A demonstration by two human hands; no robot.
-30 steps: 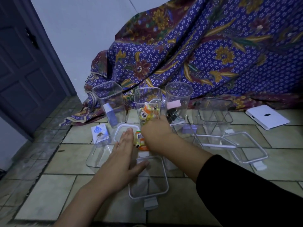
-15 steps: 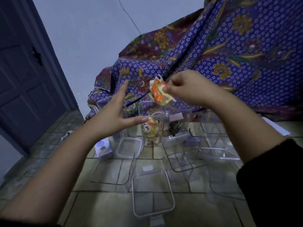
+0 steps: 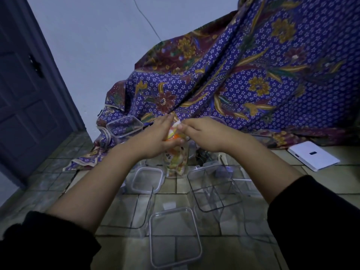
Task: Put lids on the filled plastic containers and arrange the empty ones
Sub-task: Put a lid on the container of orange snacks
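Nearest: one lid [image 3: 175, 237] flat on tiles. Beyond it, two empty tubs [image 3: 215, 189], a second lid [image 3: 146, 179]. Filled tub [image 3: 176, 159] upright under both hands; print unreadable. Left hand [image 3: 153, 138] and right hand [image 3: 204, 134] pinch one orange packet [image 3: 173, 133]. Far: one empty tub [image 3: 124, 126], one white box [image 3: 313, 155], cloth [image 3: 253, 75].

The person wears a black long-sleeved top. The left sleeve [image 3: 44, 238] is pushed up, ending in a bunched, softly folded cuff; the right sleeve [image 3: 319, 221] ends higher in a smoother, straighter edge. Both forearms are bare beyond the cuffs. The left hand [image 3: 153, 139] and right hand [image 3: 206, 133] are bare, with no rings, watch or bracelet showing. The fingernails are short and plain.
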